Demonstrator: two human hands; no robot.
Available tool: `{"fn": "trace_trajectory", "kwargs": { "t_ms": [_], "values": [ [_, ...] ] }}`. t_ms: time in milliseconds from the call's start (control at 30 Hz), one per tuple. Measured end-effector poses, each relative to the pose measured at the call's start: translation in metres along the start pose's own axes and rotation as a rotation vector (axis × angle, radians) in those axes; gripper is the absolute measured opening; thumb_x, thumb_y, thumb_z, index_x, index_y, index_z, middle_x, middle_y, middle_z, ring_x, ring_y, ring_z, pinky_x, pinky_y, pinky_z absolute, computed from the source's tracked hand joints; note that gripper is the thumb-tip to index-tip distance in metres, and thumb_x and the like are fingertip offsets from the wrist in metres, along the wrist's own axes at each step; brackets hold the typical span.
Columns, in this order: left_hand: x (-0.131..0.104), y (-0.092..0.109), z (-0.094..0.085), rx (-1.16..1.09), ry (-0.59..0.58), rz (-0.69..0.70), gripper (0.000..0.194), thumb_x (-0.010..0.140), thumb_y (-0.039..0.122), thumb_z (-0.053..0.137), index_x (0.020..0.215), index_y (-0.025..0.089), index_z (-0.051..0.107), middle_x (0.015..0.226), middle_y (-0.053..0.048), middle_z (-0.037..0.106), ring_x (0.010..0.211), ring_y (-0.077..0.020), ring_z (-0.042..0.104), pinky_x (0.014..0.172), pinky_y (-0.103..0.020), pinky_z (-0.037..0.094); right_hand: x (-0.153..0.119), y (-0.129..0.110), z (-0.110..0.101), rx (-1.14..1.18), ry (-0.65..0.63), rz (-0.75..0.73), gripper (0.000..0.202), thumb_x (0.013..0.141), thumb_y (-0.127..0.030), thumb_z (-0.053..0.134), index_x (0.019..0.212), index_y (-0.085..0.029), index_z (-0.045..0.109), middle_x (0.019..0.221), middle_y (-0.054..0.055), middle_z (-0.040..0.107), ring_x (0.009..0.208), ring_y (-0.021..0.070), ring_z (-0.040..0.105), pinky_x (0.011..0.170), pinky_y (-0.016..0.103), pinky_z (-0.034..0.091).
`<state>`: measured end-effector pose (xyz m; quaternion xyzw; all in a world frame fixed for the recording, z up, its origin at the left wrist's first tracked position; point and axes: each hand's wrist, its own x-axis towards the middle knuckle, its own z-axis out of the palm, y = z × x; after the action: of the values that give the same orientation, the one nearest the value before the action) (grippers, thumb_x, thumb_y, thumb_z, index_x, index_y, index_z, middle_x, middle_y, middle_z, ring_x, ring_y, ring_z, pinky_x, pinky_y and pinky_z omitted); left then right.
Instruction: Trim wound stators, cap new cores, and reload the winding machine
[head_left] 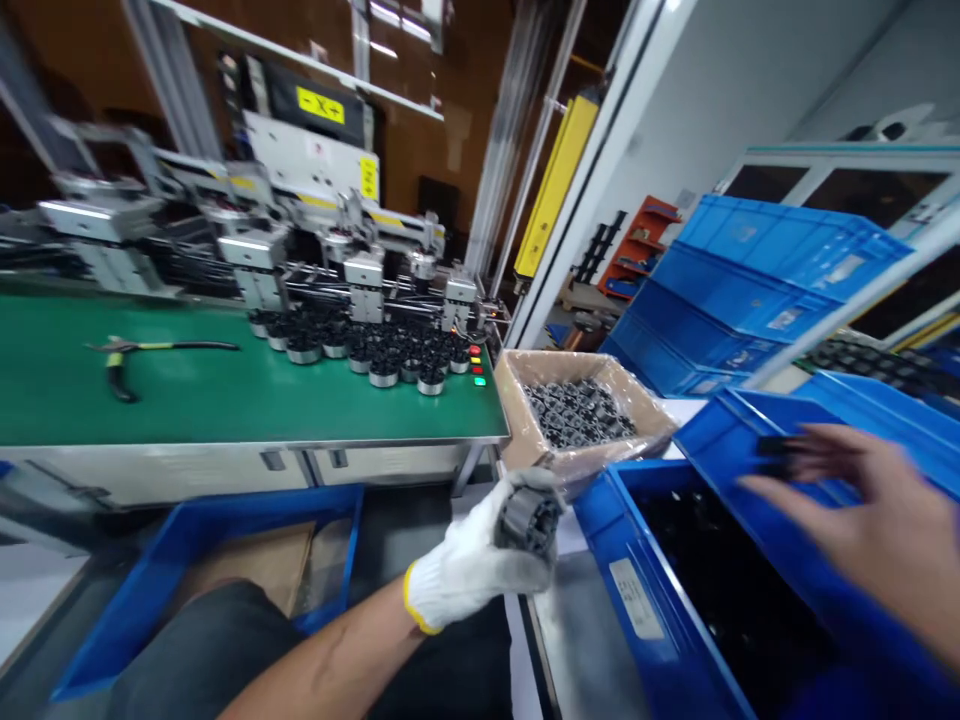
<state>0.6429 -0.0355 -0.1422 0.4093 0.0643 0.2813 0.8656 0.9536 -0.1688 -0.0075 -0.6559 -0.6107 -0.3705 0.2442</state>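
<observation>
My left hand (480,560), in a white knit glove with a yellow cuff, is closed around a dark grey cylindrical part (529,518) with slots in its end. My bare right hand (862,500), blurred by motion, pinches a small black piece (776,456) between thumb and fingers. It is raised over a blue bin (637,600) that holds many black pieces. Beyond my left hand, an open cardboard box (525,430) lined with clear plastic holds many grey parts.
A green workbench (187,400) carries pliers (120,365) and several black-and-silver parts (382,370) before a machine (255,250). Blue crates (750,280) are stacked at the right. A blue tray (180,520) with cardboard sits below the bench, near my legs.
</observation>
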Motion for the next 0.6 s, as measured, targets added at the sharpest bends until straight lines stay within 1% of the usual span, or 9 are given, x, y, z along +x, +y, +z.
{"fn": "trace_trajectory", "kwargs": {
  "t_ms": [67,100,133,167,233,300,400,467,600],
  "values": [
    [-0.002,0.003,0.006,0.156,0.058,-0.069,0.079,0.053,0.005,0.082,0.124,0.025,0.055,0.092,0.003,0.065,0.070,-0.0108,0.058,0.062,-0.022,0.046,-0.014,-0.059,0.009,0.317,-0.117,-0.190,0.047,0.091,-0.048,0.072,0.127,-0.019,0.060,0.090,0.008,0.070,0.068,0.0182,0.068,0.063,0.029,0.058],
    [-0.004,0.004,0.009,0.250,0.086,-0.104,0.083,0.052,0.005,0.083,0.127,0.026,0.053,0.092,0.003,0.066,0.073,-0.0118,0.059,0.064,-0.023,0.048,-0.022,-0.088,0.017,0.469,-0.167,-0.231,0.046,0.091,-0.042,0.074,0.128,-0.019,0.059,0.099,0.011,0.069,0.080,0.0200,0.070,0.068,0.028,0.060],
    [-0.005,0.004,0.011,0.343,0.111,-0.134,0.089,0.052,0.006,0.084,0.131,0.027,0.050,0.095,0.003,0.067,0.077,-0.0135,0.061,0.067,-0.024,0.049,-0.030,-0.113,0.025,0.599,-0.153,-0.233,0.044,0.091,-0.037,0.074,0.129,-0.019,0.058,0.105,0.012,0.068,0.091,0.0224,0.070,0.075,0.030,0.061],
    [-0.006,0.004,0.014,0.431,0.132,-0.152,0.093,0.051,0.008,0.086,0.134,0.028,0.048,0.100,0.002,0.069,0.083,-0.0156,0.063,0.072,-0.026,0.051,-0.037,-0.133,0.033,0.674,-0.134,-0.207,0.044,0.091,-0.032,0.074,0.130,-0.018,0.057,0.108,0.014,0.066,0.096,0.0233,0.069,0.080,0.033,0.062],
    [-0.009,0.002,0.018,0.575,0.176,-0.155,0.093,0.053,0.014,0.088,0.136,0.028,0.047,0.112,0.000,0.069,0.093,-0.0194,0.065,0.083,-0.031,0.054,-0.049,-0.157,0.045,0.752,-0.095,-0.148,0.045,0.091,-0.024,0.073,0.132,-0.016,0.057,0.110,0.014,0.062,0.101,0.0237,0.067,0.085,0.034,0.062],
    [-0.009,0.000,0.021,0.676,0.209,-0.132,0.085,0.059,0.020,0.087,0.135,0.027,0.049,0.118,-0.002,0.069,0.099,-0.0214,0.066,0.090,-0.033,0.053,-0.057,-0.162,0.050,0.771,-0.095,-0.122,0.047,0.090,-0.015,0.069,0.135,-0.016,0.056,0.113,0.015,0.060,0.103,0.0228,0.066,0.086,0.034,0.062],
    [-0.009,-0.002,0.021,0.738,0.216,-0.079,0.073,0.068,0.025,0.083,0.134,0.027,0.051,0.124,-0.002,0.068,0.108,-0.0223,0.065,0.097,-0.034,0.050,-0.062,-0.153,0.049,0.789,-0.171,-0.137,0.057,0.085,-0.005,0.061,0.141,-0.014,0.052,0.121,0.017,0.059,0.113,0.0243,0.065,0.093,0.035,0.061],
    [-0.007,-0.004,0.018,0.746,0.193,-0.047,0.069,0.071,0.024,0.080,0.134,0.028,0.052,0.128,-0.001,0.066,0.112,-0.0220,0.064,0.100,-0.033,0.049,-0.062,-0.147,0.047,0.768,-0.187,-0.141,0.060,0.086,-0.005,0.060,0.144,-0.015,0.050,0.121,0.017,0.060,0.113,0.0251,0.065,0.094,0.037,0.061],
    [-0.006,-0.007,0.012,0.738,0.136,0.016,0.064,0.076,0.029,0.079,0.134,0.026,0.053,0.131,-0.004,0.064,0.115,-0.0235,0.063,0.101,-0.033,0.049,-0.063,-0.143,0.045,0.678,-0.148,-0.145,0.059,0.088,-0.011,0.065,0.145,-0.017,0.051,0.114,0.015,0.065,0.102,0.0257,0.069,0.087,0.038,0.063]
  ]
}}
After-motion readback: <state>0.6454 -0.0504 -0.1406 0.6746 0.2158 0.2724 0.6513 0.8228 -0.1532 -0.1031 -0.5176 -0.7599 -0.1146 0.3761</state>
